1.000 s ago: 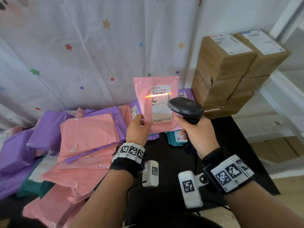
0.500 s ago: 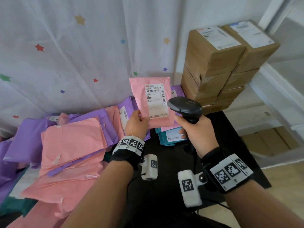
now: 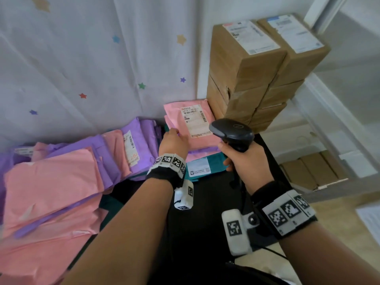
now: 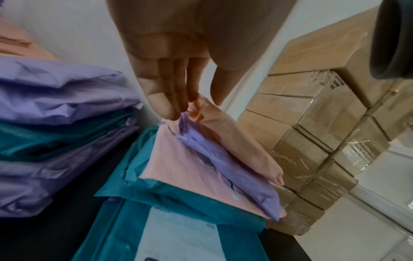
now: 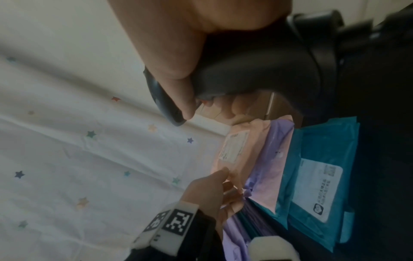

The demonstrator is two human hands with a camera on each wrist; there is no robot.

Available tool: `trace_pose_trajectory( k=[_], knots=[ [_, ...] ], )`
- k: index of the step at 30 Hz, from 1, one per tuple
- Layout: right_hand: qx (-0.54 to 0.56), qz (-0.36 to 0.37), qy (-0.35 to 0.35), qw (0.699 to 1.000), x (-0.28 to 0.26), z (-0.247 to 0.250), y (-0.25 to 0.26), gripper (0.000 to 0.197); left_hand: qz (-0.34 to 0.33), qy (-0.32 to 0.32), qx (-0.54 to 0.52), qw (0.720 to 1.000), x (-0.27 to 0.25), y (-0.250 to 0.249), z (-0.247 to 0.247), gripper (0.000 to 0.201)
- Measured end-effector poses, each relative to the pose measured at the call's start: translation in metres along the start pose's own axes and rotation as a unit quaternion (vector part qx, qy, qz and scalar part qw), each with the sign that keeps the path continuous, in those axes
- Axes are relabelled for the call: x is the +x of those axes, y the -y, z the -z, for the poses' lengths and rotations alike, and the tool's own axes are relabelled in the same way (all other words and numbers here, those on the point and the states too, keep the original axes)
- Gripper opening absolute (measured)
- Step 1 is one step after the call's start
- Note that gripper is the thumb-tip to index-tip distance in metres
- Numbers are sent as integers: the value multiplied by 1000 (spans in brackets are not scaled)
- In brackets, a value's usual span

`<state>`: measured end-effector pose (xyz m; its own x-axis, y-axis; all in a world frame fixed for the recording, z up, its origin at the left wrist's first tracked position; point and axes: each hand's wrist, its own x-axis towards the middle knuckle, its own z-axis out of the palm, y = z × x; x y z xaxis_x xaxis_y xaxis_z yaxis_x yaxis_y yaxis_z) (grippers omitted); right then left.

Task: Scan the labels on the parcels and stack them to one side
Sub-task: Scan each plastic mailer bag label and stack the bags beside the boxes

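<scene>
The step in hand is the stacking. The pink parcel (image 3: 186,128) lies label up on top of the small stack (image 4: 214,169) near the centre of the head view, above purple, pink and teal bags. The left hand (image 3: 173,141) is at its left edge; in the left wrist view the fingers (image 4: 165,104) are nearly straight and touch only the corner of the bag, with the thumb apart, so the hand seems to be letting go. The right hand (image 3: 244,161) is closed around the handle of the scanner (image 3: 231,131), which points toward the back.

The next move probably calls for a fresh parcel from the unscanned heap (image 3: 53,182) at the lower left.

The stack sits close beside the cardboard boxes (image 3: 244,79) at the upper right and near the star curtain (image 3: 82,58) behind. Open room is the dark table (image 3: 197,223) at the lower centre.
</scene>
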<state>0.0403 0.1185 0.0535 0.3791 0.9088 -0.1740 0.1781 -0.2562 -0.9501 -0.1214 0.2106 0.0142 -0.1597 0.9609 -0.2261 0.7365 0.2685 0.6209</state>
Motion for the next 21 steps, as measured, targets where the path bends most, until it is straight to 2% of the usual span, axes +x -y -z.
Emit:
trace_pose_trajectory(
  k=[5,11,15,17,19,21],
  knots=[
    [-6,6,19,1000,-2,-12,1,20,-45,-26,21,998,-15,14,19,45],
    [18,15,64,998,-20,-53,7,22,-80,-124,-41,988,-54,59,74,32],
    [29,25,96,995,-44,-89,12,12,-79,-169,29,982,-76,106,117,29],
    [36,34,119,992,-56,-105,13,9,-65,-174,99,978,-82,131,137,29],
    [46,36,137,989,-67,-118,15,10,-20,-143,180,973,-86,157,156,33],
    [44,40,145,988,-76,-129,16,10,32,-107,213,971,-90,181,171,40]
  ],
)
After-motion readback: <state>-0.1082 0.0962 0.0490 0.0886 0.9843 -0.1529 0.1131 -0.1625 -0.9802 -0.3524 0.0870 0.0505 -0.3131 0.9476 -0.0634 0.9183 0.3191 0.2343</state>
